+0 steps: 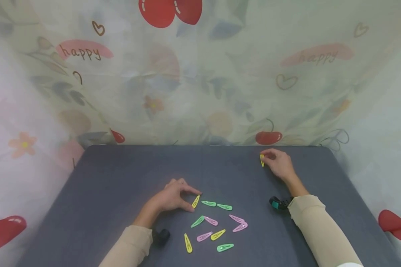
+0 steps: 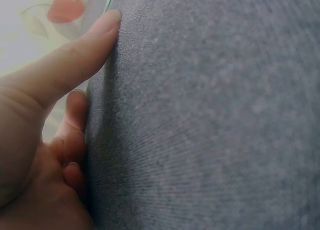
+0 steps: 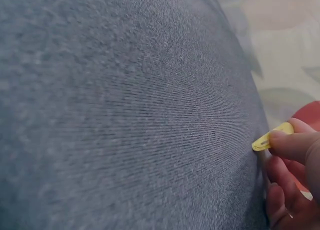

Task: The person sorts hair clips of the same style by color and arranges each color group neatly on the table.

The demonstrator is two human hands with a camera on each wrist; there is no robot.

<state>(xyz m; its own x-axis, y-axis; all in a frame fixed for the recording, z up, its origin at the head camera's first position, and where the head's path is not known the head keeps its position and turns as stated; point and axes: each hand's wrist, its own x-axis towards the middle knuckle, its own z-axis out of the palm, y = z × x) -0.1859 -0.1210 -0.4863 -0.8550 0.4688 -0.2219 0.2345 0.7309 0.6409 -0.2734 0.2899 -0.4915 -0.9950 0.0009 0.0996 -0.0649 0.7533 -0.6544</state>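
Note:
Near the table's middle, my left hand (image 1: 173, 194) spreads its thumb and index finger to either end of a yellow hair clip (image 1: 195, 201) lying on the table. In the left wrist view the thumb (image 2: 75, 60) reaches down to the cloth, and this clip is hidden there. At the far right of the table, my right hand (image 1: 278, 163) pinches another yellow hair clip (image 1: 262, 160) between thumb and fingers. The right wrist view shows that clip (image 3: 265, 140) tilted, its tip close to the dark surface.
Several other clips lie to the right of and below my left hand: green (image 1: 224, 207), pink (image 1: 204, 236) and yellow (image 1: 188, 243) ones. They lie on a dark grey table (image 1: 127, 167). A printed curtain (image 1: 194, 96) hangs behind its back edge and along both sides.

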